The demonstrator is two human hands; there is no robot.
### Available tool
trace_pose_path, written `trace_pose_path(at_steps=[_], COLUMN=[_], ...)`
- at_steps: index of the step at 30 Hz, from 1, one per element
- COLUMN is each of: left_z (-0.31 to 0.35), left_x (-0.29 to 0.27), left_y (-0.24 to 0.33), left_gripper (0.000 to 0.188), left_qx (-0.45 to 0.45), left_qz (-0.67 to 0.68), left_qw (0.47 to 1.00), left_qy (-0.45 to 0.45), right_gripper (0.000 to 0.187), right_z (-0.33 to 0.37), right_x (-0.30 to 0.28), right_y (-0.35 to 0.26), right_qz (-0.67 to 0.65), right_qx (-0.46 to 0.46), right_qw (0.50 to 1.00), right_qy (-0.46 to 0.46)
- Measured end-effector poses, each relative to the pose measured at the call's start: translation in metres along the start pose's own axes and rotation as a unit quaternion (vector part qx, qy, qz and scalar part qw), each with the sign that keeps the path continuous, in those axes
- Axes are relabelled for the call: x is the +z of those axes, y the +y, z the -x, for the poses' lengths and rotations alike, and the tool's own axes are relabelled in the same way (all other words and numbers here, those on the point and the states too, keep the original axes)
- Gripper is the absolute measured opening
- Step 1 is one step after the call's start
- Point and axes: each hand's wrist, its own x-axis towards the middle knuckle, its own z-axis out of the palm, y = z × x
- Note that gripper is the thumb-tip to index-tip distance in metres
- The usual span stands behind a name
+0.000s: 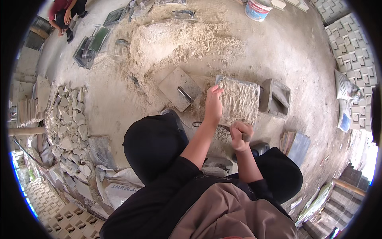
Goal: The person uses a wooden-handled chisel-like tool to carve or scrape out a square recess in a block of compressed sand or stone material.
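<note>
A square mould (258,99) lies on the floor in front of me, filled with pale, rippled wet mortar (239,99). My left hand (214,104) is at its left side, fingers pinched together at the rim. Just below the near edge, my right hand (241,134) is closed around the rounded handle of a trowel (223,127). Its thin blade points left and is partly hidden behind my left wrist. To the left of the mould, a square plate (172,85) with a metal bar handle (184,94) rests on the floor.
Right of the mould stands a grey box (266,104) with a block inside. Loose sandy mix (167,44) spreads ahead. Broken rubble (65,119) is piled at left, a cement bag (119,191) near my left leg. A bucket (258,10) and a crouching person (63,16) are farther off.
</note>
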Motion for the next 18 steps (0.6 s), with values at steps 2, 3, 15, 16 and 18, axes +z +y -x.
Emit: trace_pose_path(at_steps=[2,3,15,16,18], left_z=[-0.002,-0.002,0.006,0.005,0.004], left_x=[0.005,0.004,0.002,0.003,0.003], left_y=[0.008,0.006,-0.005,-0.002,-0.001], left_gripper=[0.047,0.047,0.046,0.046,0.046], left_qx=[-0.003,0.000,0.000,-0.006,-0.008], left_qz=[0.022,0.020,0.010,0.012,0.011], left_qw=[1.000,1.000,1.000,1.000,1.000], left_qy=[0.010,0.010,0.003,0.006,0.009], right_gripper=[0.013,0.013,0.014,0.014,0.014], right_z=[-0.003,-0.004,-0.003,-0.001,0.000], right_x=[0.000,0.000,0.003,0.004,0.005], right_y=[0.007,0.007,0.002,0.004,0.008], right_qz=[-0.010,-0.012,0.037,0.027,0.007], right_qx=[-0.010,-0.004,-0.019,-0.010,0.002], right_qw=[1.000,1.000,0.999,1.000,1.000], right_qy=[0.008,0.012,0.010,0.009,0.003])
